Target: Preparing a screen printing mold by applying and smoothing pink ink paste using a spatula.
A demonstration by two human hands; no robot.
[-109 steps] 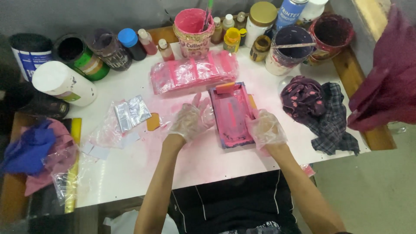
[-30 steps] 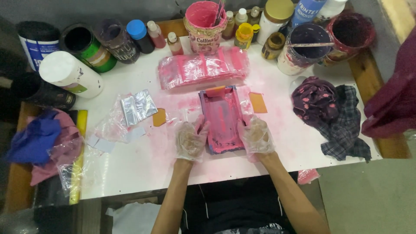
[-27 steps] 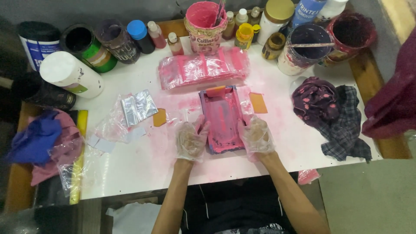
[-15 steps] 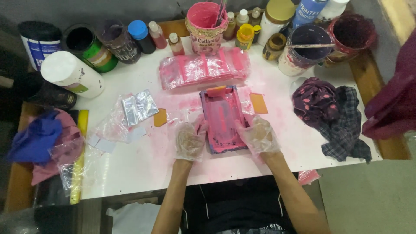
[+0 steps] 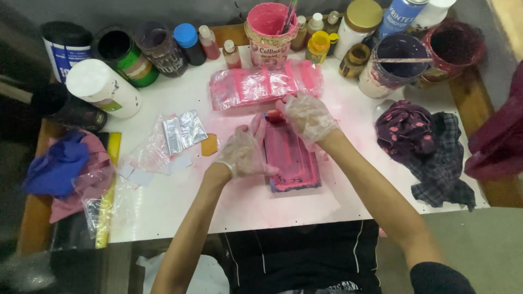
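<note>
Now repositioned: right hand (image 5: 308,117) up from near corner to far end of pink-stained rectangular frame (image 5: 291,158), fingers spread flat, gripping nothing visible. Left hand (image 5: 243,152) pressed open against left edge, steadying. Frame flat on white table (image 5: 174,201), below pink plastic sleeves (image 5: 264,84); surface smeared pink throughout.

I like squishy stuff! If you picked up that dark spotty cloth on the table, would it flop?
Probably floppy: the dark spotty cloth lies crumpled in soft folds on the white table. Likely light, and unlikely to roll. Its pink spots suggest paint, so it might smear.
</note>
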